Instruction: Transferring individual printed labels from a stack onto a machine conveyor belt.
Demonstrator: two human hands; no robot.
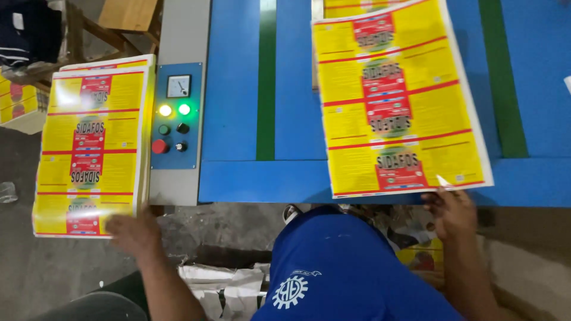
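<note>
Left hand (135,233) lay flat on near edge of glossy yellow-red label sheet stack (92,148), left of grey control panel (175,116). Right hand (452,211) pinched near corner of one sheet (398,101), lying on blue machine bed (238,89); second sheet (351,7) further along. Feeding partway; stack remained.

Glossy paper label sheet (399,98), glossy paper stack (89,148), smooth painted metal table (235,89), matt cloth shirt (339,267).

- A grey control panel (176,116) on my machine carries a needle gauge (178,86), two lit lamps (174,109) and a red knob (159,146).
- Green belts (266,77) run along the blue worktop (235,89).
- Crumpled paper (223,285) lies on the floor below me.
</note>
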